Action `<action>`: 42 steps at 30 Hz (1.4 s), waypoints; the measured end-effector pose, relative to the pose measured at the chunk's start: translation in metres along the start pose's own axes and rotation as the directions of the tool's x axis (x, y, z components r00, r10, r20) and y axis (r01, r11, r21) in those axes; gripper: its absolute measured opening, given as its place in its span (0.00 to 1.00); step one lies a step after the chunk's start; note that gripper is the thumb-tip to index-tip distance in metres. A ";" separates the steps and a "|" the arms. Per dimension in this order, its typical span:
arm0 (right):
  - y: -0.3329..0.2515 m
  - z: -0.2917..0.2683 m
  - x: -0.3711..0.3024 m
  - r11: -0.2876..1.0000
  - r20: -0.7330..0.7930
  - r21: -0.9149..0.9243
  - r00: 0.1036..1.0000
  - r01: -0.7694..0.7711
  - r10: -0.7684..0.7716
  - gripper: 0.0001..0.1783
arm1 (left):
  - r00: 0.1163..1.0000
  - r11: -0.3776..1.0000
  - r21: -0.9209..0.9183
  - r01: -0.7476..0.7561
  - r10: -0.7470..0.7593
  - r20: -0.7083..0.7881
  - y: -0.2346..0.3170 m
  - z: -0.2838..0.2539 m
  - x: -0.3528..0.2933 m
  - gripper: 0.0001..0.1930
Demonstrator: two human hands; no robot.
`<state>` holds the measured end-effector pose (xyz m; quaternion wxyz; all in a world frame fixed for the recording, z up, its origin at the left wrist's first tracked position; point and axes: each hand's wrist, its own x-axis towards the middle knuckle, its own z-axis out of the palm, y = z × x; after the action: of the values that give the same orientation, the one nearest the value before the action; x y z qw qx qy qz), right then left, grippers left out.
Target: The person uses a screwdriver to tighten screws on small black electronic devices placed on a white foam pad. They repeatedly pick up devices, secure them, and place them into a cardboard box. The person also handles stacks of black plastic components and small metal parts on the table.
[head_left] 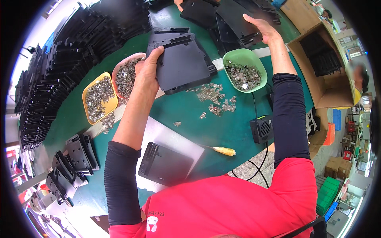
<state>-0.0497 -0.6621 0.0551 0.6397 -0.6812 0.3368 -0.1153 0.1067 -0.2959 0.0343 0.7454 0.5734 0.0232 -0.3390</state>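
Note:
My left hand (147,71) is closed on the left edge of a stack of flat black plastic panels (182,65), thumb on top and fingers hidden beneath. Far right, my right hand (266,29) grips the edge of another black plastic panel (237,20), which lies tilted over more panels; its thumb shows and its other fingers are mostly hidden. One single black panel (164,163) rests on a pale metal sheet (152,129) close to my body. Small shiny metal clips (210,94) lie scattered between my arms.
Yellow (85,101), pink (115,73) and green (263,79) bowls hold small metal parts. Black panels stand in long rows (51,91) at left. A yellow-handled screwdriver (224,151), a small black fan-like box (261,129) and an open carton (333,95) are on the right. Another person's fingers (178,4) show at the top.

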 end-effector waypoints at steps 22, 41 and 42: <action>0.007 0.008 0.025 1.000 0.050 -0.014 0.999 0.020 -0.020 0.27 | 0.997 0.992 0.104 -0.074 0.072 0.022 -0.020 0.012 0.044 0.24; -0.039 0.083 0.042 0.974 0.097 -0.212 0.994 0.074 -0.054 0.28 | 0.996 0.984 -0.166 -0.063 0.072 0.049 -0.004 0.115 0.151 0.23; -0.040 0.080 0.047 0.969 0.038 -0.243 0.998 0.048 -0.040 0.30 | 0.998 0.982 -0.182 -0.057 0.060 0.008 -0.005 0.122 0.160 0.24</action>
<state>0.0444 -0.6291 0.0675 0.5538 -0.7638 0.3226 -0.0760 0.1840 -0.4793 0.0043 0.8044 0.5012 0.0321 -0.3173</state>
